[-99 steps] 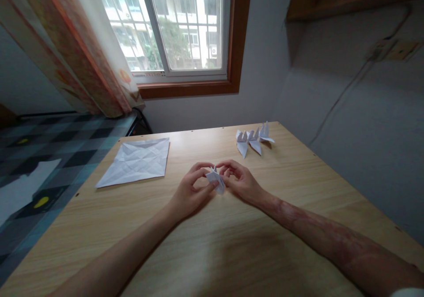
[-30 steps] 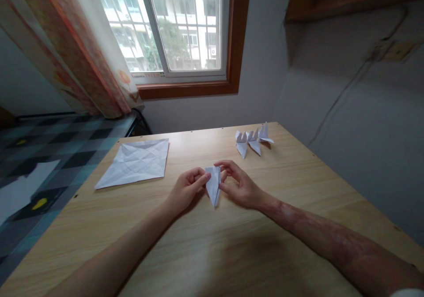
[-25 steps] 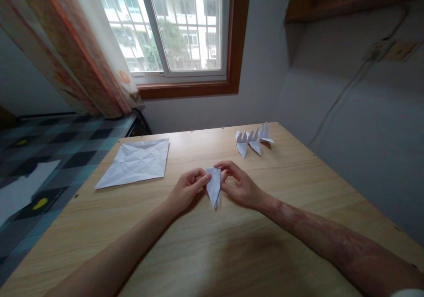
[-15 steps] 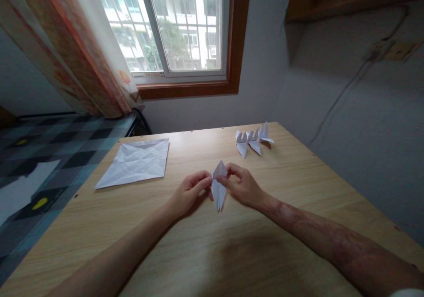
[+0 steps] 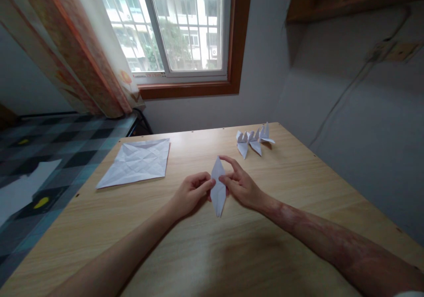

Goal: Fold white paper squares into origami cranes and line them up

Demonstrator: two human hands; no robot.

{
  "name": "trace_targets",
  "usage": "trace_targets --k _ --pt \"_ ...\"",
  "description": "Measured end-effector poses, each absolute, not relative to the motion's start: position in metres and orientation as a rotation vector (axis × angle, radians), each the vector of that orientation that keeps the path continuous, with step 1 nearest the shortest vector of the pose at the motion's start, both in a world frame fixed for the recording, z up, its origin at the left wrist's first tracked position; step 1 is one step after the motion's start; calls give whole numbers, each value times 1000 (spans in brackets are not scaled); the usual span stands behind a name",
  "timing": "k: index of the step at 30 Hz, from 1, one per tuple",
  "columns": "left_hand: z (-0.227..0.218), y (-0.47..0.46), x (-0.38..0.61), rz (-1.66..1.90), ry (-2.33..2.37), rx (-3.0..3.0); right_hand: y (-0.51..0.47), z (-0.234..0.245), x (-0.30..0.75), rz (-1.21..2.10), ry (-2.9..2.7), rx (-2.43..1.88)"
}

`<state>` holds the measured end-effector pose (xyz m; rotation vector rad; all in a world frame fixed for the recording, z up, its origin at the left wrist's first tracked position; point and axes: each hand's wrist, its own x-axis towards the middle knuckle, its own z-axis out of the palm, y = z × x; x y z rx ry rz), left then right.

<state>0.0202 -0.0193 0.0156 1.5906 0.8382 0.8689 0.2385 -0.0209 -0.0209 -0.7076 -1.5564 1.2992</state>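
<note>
Matt folded paper (image 5: pixel 218 194), wood-grained table (image 5: pixel 185 253).

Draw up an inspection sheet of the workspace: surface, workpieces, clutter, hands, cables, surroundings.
Surface: wood-grain table, small dark spots along its edges.
Workpieces: slim folded paper held between both hands; creased white sheet at the table's far left; three folded figures close together near the far edge, right of centre.
Clutter: loose white paper on the checked cloth, left of the table.
Left hand: pinching the folded paper's left edge.
Right hand: holding its right edge, index fingertip near the top point.
Cables: thin cable slanting down the right wall from the socket area.
Surroundings: barred window, patterned curtain, wooden shelf.
</note>
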Motion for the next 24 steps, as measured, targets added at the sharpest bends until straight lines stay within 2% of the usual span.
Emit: trace_targets --k 8,15,24 --pt "7 -12 17 993 887 1383 -23 -12 243 976 -1753 -725" --pt "5 -11 17 1009 878 1265 -29 1 243 867 -1862 -678" --pt "5 -12 17 977 879 1286 -25 -5 241 860 -1813 -736"
